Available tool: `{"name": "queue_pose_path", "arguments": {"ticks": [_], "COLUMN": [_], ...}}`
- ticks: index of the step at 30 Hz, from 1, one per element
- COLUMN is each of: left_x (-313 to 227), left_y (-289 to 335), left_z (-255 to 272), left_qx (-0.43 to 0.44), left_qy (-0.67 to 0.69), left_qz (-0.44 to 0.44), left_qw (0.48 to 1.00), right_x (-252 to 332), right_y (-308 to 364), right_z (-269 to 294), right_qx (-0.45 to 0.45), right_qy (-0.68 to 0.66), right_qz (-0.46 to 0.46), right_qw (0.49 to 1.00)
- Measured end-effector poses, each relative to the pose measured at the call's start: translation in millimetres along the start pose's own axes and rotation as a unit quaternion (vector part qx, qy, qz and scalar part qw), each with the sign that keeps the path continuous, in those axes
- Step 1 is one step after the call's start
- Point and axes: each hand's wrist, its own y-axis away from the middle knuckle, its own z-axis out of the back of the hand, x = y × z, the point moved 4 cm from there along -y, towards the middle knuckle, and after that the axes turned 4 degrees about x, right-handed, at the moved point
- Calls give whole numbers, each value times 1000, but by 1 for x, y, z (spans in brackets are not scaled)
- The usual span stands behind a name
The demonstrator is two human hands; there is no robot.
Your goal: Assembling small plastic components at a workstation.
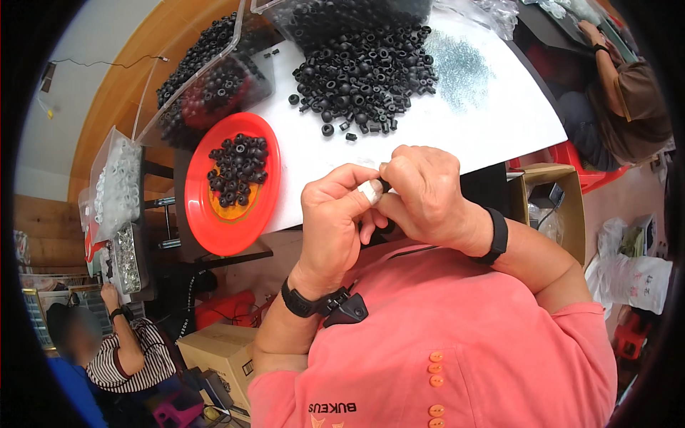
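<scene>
My left hand (330, 214) and my right hand (432, 196) meet in front of my chest at the table's near edge. Fingertips of both pinch a small black part (385, 185), mostly covered, so its exact shape is hidden. White tape (369, 191) wraps my left thumb. Beyond my hands, a heap of small black plastic parts (360, 78), some round and some like short sleeves, lies on the white tabletop (300, 167). To the left, a red oval plate (203, 221) carries several rounded black pieces (239, 167).
Clear bins of black parts (221, 82) stand at the far left; another clear tub (342, 18) is behind the heap. White rings fill a bag (116, 189) further left. Co-workers sit at lower left (135, 349) and upper right (621, 107). An open cardboard box (580, 207) stands right.
</scene>
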Motion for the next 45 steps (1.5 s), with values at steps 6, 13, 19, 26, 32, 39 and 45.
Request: {"name": "queue_pose_path", "arguments": {"ticks": [6,13,19,26,32,39,45], "left_x": [-2,-25,-20,-5,-5,-17,-15], "left_y": [6,19,13,9,2,-5,-10], "left_z": [7,15,17,22,21,16,13], "left_qx": [-26,-86,-50,-30,-21,39,26], "left_qy": [0,-307,-496,-464,-465,-523,-518], "left_qz": [-7,-133,-301,-311,-271,-253,-256], "left_qw": [1000,939,813,829,842,813,816], "right_x": [4,-2,-7,-21,-35,-47,-53], "right_y": [4,-1,-12,-30,-35,-40,-33], "right_z": [-9,-16,-25,-26,-28,-24,-21], "right_qx": [-30,111,242,330,336,369,386], "right_qy": [-23,-18,64,4,-62,-153,-214], "right_qz": [-22,-62,-60,-135,-197,-260,-314], "right_qw": [999,992,966,934,919,879,840]}}
